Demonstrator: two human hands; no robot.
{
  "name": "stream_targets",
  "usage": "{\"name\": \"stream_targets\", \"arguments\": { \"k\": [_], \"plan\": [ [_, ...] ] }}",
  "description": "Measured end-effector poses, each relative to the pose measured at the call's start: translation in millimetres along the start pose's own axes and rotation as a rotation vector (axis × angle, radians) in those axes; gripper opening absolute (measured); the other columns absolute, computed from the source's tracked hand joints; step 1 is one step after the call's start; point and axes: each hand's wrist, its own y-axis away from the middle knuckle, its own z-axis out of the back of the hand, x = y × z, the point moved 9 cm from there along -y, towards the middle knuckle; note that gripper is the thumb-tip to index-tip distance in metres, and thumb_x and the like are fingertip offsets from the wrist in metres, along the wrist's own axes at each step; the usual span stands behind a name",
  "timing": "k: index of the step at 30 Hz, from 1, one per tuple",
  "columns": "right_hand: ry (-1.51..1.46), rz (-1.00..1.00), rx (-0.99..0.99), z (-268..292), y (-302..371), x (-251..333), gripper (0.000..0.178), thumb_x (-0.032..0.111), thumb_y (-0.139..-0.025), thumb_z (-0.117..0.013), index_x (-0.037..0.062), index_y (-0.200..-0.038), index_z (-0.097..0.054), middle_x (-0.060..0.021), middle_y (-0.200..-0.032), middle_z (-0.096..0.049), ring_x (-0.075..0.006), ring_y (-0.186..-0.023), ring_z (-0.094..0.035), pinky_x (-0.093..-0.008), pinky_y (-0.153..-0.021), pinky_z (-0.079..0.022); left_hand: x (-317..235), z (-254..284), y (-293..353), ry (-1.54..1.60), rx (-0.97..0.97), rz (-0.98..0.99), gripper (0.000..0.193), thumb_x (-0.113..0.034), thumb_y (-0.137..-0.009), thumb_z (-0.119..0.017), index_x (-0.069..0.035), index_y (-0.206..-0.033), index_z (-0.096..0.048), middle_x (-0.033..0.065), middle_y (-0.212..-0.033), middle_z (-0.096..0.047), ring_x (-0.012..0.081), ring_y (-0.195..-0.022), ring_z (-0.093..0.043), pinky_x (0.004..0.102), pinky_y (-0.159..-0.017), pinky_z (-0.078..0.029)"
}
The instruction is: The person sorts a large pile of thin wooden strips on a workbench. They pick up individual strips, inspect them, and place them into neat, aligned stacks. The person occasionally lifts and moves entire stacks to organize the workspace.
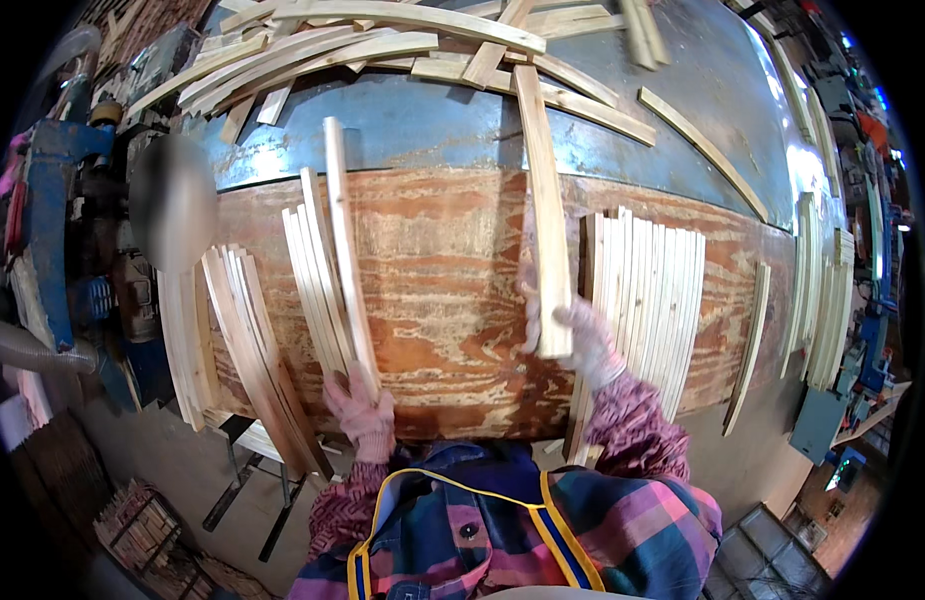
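My right hand (592, 345), in a pale glove, grips the near end of a long flat wooden strip (544, 190). The strip points away from me, and its far end reaches over the heap of wood. My left hand (360, 412), also gloved, is closed around the near end of another wooden strip (342, 230). To the left of that strip lies a small row of strips (312, 270), touching the fingers of the same hand. Just right of my right hand, a wider row of strips (647, 290) stands packed side by side.
A worn plywood board (442, 290) covers the near part of the blue metal table (432, 130). Loose strips are heaped (312, 55) at the back. More strips (252, 340) lie at the left, and a single strip (750, 345) at the right. Blue machinery (57, 200) stands far left.
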Motion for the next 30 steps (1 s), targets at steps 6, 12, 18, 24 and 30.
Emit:
{"name": "stream_targets", "arguments": {
  "k": [6,12,18,24,30],
  "plan": [
    [1.302,-0.228,0.080,10.0,29.7,-194.4,0.060,0.037,-0.093,-0.063,-0.0008,-0.136,-0.043,-0.0198,-0.104,-0.068,-0.0346,-0.099,-0.068,-0.0418,-0.087,-0.055,10.0,11.2,-34.3,-0.039,0.068,0.087,0.084,-0.045,-0.076,-0.079,-0.026,-0.149,-0.044,0.0196,-0.154,-0.028,0.0437,-0.135,-0.033,0.0480,-0.112,-0.035],
    [1.725,-0.265,1.035,-131.7,-89.7,-239.1,0.033,0.033,-0.094,-0.055,0.0044,-0.106,-0.067,-0.0171,-0.101,-0.071,-0.0327,-0.091,-0.068,-0.0413,-0.080,-0.055,14.3,10.7,-36.8,0.007,-0.018,0.036,0.092,-0.064,-0.068,-0.074,-0.020,-0.145,-0.049,0.0258,-0.153,-0.027,0.0492,-0.129,-0.039,0.0547,-0.107,-0.037],
    [2.243,1.238,-0.378,-177.7,-360.9,85.1,0.025,0.011,-0.083,-0.056,0.0138,-0.106,-0.067,-0.0092,-0.091,-0.065,-0.0264,-0.087,-0.065,-0.0381,-0.073,-0.053,20.1,13.6,-7.3,-0.014,0.014,0.054,0.089,-0.048,-0.074,-0.075,-0.012,-0.147,-0.042,0.0292,-0.151,-0.028,0.0486,-0.129,-0.038,0.0545,-0.105,-0.039],
    [2.577,0.908,-0.485,-171.7,-416.8,191.9,0.030,0.032,-0.100,-0.048,0.0153,-0.118,-0.066,-0.0066,-0.113,-0.069,-0.0234,-0.106,-0.064,-0.0379,-0.091,-0.052,-82.4,67.1,-134.4,0.470,-0.056,-0.400,0.076,-0.042,-0.082,-0.076,-0.001,-0.140,-0.048,0.0262,-0.151,-0.033,0.0408,-0.136,-0.038,0.0537,-0.105,-0.042],
    [2.119,0.203,0.499,-202.1,-302.7,53.4,0.053,0.046,-0.096,-0.057,0.0161,-0.139,-0.055,-0.0130,-0.127,-0.065,-0.0235,-0.105,-0.067,-0.0387,-0.098,-0.052,-160.0,24.5,-306.5,2.236,0.301,0.024,0.084,-0.043,-0.088,-0.068,-0.002,-0.148,-0.027,0.0242,-0.139,-0.050,0.0345,-0.121,-0.056,0.0466,-0.100,-0.049]
  ]
}}
